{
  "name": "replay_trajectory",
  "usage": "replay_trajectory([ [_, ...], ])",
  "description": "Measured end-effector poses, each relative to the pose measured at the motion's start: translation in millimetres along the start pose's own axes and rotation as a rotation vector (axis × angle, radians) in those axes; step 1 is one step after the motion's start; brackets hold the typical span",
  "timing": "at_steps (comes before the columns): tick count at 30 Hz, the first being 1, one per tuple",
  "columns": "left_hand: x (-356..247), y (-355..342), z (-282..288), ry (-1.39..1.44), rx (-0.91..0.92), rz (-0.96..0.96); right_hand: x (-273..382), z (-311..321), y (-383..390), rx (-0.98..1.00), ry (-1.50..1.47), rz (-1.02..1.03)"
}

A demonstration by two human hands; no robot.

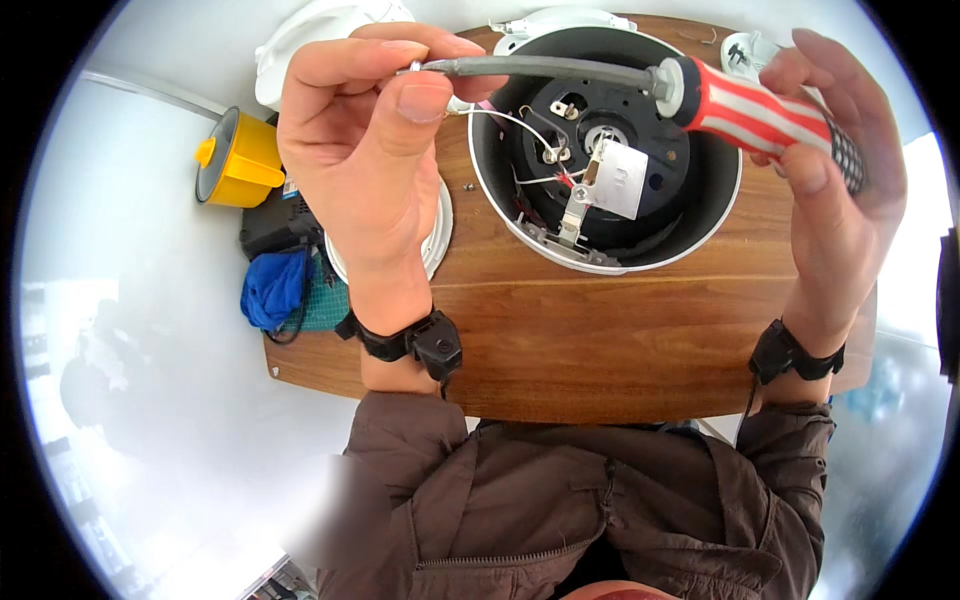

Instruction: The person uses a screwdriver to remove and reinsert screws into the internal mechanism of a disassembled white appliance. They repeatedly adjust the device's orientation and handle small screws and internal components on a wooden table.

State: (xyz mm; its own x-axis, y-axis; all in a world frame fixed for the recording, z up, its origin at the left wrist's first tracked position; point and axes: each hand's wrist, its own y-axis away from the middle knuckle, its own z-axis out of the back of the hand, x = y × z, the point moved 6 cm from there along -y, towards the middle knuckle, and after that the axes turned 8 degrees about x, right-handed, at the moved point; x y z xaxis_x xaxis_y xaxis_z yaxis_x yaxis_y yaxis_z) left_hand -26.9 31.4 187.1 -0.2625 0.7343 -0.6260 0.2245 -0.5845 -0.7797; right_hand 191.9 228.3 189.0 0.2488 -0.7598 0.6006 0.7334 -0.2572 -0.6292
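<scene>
A screwdriver (765,112) with a red-and-white striped handle lies level across the view, its grey shaft pointing left. My right hand (850,195) is wrapped round the handle's checkered end. At the other end, my left hand (365,150) pinches at the tip with thumb and fingers; a small shiny piece shows there, too small to name. Below the shaft stands an open round appliance housing (728,200) with dark inner walls. Inside it are a black round base (655,135), white wires and a metal bracket with a pale flat plate (620,182).
The housing stands on a brown wooden table (600,340). To the left are a yellow container (255,160) with a grey lid, a blue cloth (275,290) and a green mat (325,300). A white round part (440,235) lies behind my left wrist. White parts (290,55) sit at the back.
</scene>
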Motion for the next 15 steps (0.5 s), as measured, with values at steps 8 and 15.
replay_trajectory([
  [8, -4, 4, -2, -0.247, -0.064, 0.005, -45, 14, 2, -0.058, -0.340, -0.218],
  [15, -14, 7, 25, -0.276, -0.106, 0.045, -60, 18, 6, -0.128, -0.338, -0.275],
])
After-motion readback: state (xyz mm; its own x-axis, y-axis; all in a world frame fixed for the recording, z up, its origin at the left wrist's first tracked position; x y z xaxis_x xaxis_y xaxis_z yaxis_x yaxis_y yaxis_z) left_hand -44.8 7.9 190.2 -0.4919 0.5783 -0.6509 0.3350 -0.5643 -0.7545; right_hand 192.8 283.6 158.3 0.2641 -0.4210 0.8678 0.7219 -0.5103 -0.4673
